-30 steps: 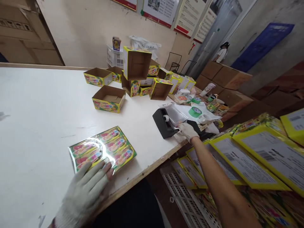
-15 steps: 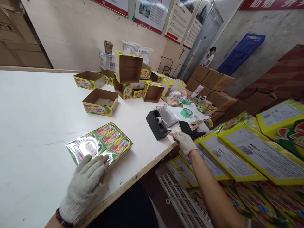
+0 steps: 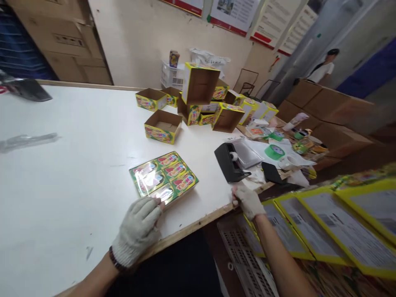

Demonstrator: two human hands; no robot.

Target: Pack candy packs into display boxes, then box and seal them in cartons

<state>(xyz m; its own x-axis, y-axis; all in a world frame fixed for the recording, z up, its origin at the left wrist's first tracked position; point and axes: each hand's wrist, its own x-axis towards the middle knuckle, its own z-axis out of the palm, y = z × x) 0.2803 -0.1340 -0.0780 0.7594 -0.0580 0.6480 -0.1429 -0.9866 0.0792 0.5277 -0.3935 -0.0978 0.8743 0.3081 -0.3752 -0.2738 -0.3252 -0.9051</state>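
Observation:
A flat pack of several colourful green, red and yellow boxes under shiny clear film (image 3: 165, 175) lies on the white table. My left hand (image 3: 137, 227), in a whitish knitted glove with bare fingertips, rests on the pack's near left corner. Its fingers are stretched out; the thumb is hidden. Over the table's front edge is my right hand (image 3: 250, 202), gloved the same way, with thumb and fingers pinched together. Whatever is between those fingertips is too small to make out. Just beyond that hand stands a black tape dispenser (image 3: 227, 165) with a small white roll.
Open yellow display boxes (image 3: 163, 126) stand and stack at the back. Right of the dispenser are a clear plastic tray (image 3: 247, 152), green tape (image 3: 274, 152) and a black phone (image 3: 272, 172). Yellow cartons (image 3: 328, 222) are piled at my right. A person (image 3: 321, 70) is in the background.
My view has turned left, showing more of the table. My right hand has drawn away from the dispenser's front end, toward me and left. My left hand stays on the wrapped pack.

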